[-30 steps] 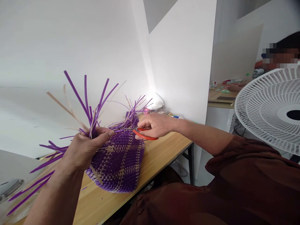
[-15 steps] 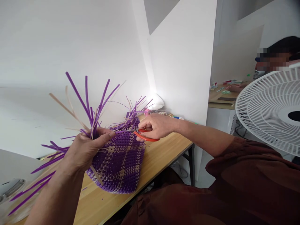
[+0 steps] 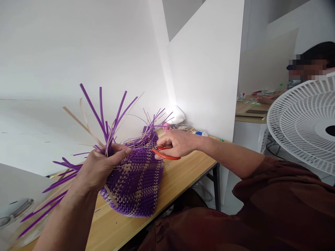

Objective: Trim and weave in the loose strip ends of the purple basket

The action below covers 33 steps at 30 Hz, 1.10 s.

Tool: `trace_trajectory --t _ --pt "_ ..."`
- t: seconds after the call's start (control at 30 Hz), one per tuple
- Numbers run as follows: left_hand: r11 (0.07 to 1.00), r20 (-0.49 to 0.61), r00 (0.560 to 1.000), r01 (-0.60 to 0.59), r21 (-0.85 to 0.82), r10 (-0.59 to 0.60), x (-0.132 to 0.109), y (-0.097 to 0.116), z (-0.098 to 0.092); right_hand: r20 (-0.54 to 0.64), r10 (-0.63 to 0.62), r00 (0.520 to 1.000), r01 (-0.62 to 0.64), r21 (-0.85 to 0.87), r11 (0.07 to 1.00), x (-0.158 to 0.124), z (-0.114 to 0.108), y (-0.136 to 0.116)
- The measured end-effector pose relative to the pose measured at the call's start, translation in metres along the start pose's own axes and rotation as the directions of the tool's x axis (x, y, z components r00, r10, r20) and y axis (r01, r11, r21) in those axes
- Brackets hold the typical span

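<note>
A purple and beige woven basket [image 3: 136, 183] rests on the wooden table [image 3: 180, 176], with loose purple and tan strips [image 3: 104, 118] sticking up from its rim. My left hand [image 3: 101, 167] grips the basket's near rim and a bundle of those strips. My right hand [image 3: 175, 143] holds orange-handled scissors [image 3: 165, 153] at the far rim, blades pointing into the short purple strip ends [image 3: 151, 127].
White partition walls stand behind and to the right of the table. A white fan [image 3: 303, 122] stands at the right. Another person sits at a farther table [image 3: 251, 111]. Small items lie at the table's back corner [image 3: 188, 129]. A glass jar [image 3: 15, 216] sits at the lower left.
The view has shifted slightly, so basket and hands sit a little lower and to the right. Both hands keep their grips; the scissors stay at the far rim.
</note>
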<state>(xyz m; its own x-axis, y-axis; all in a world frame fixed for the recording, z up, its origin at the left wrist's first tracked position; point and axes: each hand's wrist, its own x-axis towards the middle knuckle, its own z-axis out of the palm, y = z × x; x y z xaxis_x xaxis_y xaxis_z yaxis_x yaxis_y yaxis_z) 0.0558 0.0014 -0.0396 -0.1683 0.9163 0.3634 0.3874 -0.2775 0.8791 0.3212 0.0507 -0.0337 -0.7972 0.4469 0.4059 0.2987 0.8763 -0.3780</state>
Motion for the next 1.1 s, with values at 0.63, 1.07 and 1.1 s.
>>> trace_trajectory --t 0.63,1.07,1.1 --pt "0.998 0.031 0.999 -0.019 -0.06 0.021 -0.002 0.007 0.008 -0.262 0.098 0.96 0.109 0.674 0.731 0.019 0.04 -0.011" --pt "0.992 0.059 0.99 -0.124 -0.021 0.125 -0.002 0.002 0.005 -0.608 0.246 0.755 0.167 0.541 0.825 0.086 0.072 -0.036" --pt "0.992 0.077 0.99 -0.116 -0.043 0.119 -0.002 0.001 0.004 -0.582 0.26 0.77 0.167 0.579 0.798 0.085 0.072 -0.034"
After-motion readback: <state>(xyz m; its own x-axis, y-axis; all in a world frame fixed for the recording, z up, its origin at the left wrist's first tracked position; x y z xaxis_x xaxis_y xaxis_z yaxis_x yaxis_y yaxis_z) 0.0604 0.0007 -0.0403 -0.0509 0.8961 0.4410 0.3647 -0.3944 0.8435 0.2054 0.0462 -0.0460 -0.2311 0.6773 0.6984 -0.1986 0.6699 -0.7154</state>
